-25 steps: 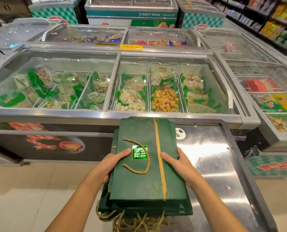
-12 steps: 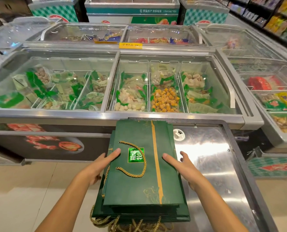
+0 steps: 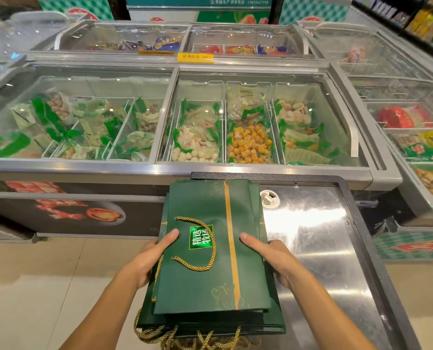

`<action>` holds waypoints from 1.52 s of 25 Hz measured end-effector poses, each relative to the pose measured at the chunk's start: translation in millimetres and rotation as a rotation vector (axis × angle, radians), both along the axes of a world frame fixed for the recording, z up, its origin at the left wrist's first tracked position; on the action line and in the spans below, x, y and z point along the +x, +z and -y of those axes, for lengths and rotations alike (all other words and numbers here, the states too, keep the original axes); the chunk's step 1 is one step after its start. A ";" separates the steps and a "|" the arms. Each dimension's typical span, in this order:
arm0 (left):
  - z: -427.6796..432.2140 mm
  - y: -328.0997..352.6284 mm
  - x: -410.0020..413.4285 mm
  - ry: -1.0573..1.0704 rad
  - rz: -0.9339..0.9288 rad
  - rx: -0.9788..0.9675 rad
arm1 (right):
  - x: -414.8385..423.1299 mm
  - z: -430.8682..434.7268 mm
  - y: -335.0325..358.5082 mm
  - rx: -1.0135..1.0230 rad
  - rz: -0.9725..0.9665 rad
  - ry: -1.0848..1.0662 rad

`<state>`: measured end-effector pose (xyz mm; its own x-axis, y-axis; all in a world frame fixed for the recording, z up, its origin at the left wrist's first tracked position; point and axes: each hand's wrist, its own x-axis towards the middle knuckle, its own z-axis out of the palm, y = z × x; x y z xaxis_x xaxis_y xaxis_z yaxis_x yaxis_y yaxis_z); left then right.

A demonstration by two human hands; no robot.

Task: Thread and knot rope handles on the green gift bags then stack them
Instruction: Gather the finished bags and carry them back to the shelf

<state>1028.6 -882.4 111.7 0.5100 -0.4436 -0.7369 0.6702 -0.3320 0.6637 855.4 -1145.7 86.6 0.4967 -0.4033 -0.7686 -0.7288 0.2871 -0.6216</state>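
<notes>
After hovering loose a moment ago, the left hand (image 3: pixel 148 258) and right hand (image 3: pixel 273 256) are gripping the stack of green gift bags (image 3: pixel 210 291) again, thumbs on top, squaring it on the steel lid (image 3: pixel 311 236), with the rope handle (image 3: pixel 211 245) lying looped on top, so stacking looks nearly done.

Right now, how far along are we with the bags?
Done: the top green bag has its gold rope handle threaded and lies on the stack, whose rope loops trail out at the near end. In hand: left hand and right hand grip the stack's side edges, thumbs on top, likely squaring it on the steel lid. Left: no unthreaded bags in view.
</notes>
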 end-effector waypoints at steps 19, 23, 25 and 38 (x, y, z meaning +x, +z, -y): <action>-17.6 21.7 -8.5 0.047 0.000 -0.098 | -1.2 -22.7 47.2 0.150 0.206 0.000; -41.5 38.5 -7.6 0.045 0.037 -0.136 | 6.7 -38.2 69.4 0.145 0.270 0.008; -54.3 50.7 -6.9 0.089 0.072 -0.129 | 17.7 -46.5 80.3 0.133 0.289 0.036; -206.2 85.7 -72.5 0.712 0.153 -0.034 | 132.4 -163.9 115.4 0.210 0.343 0.621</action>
<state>956.0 -676.2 197.4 0.7794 0.0129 -0.6264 0.6153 0.1725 0.7692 987.7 -981.9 202.0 0.8116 0.1689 -0.5593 -0.5705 0.0232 -0.8209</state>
